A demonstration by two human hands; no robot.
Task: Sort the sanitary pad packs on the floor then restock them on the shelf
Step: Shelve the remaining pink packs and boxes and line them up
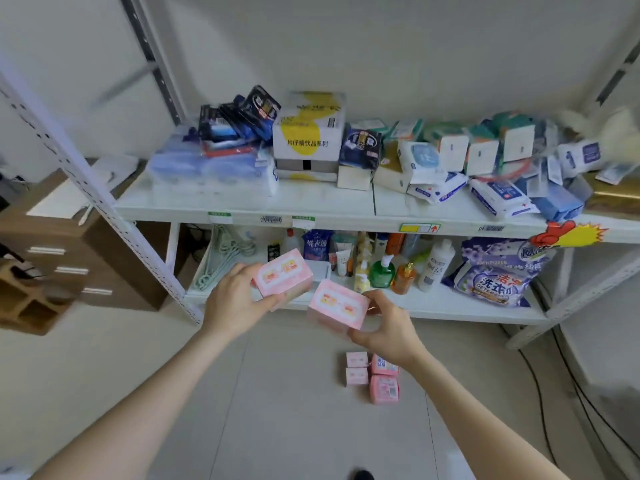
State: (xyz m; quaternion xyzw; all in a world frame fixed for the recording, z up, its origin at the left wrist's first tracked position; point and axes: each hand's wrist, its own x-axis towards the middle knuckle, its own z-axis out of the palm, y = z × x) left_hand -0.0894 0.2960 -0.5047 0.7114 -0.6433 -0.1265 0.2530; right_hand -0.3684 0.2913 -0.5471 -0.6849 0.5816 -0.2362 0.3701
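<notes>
Two are lifted: left hand [239, 299] grips one box [282, 271], right hand [388, 327] a second box [337, 308], before the shelf [242, 206]; four seemingly sorted packs [372, 377] wait on the floor [277, 393].

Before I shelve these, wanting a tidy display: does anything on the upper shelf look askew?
Yes. At the left end of the upper shelf, the dark packs stand tilted beside the yellow-and-white carton, and the white soft packs toward the right lie in a jumbled heap.

Each hand grips pink pack — left hand [239, 299], right hand [388, 327] — before shelf [242, 206].
</notes>
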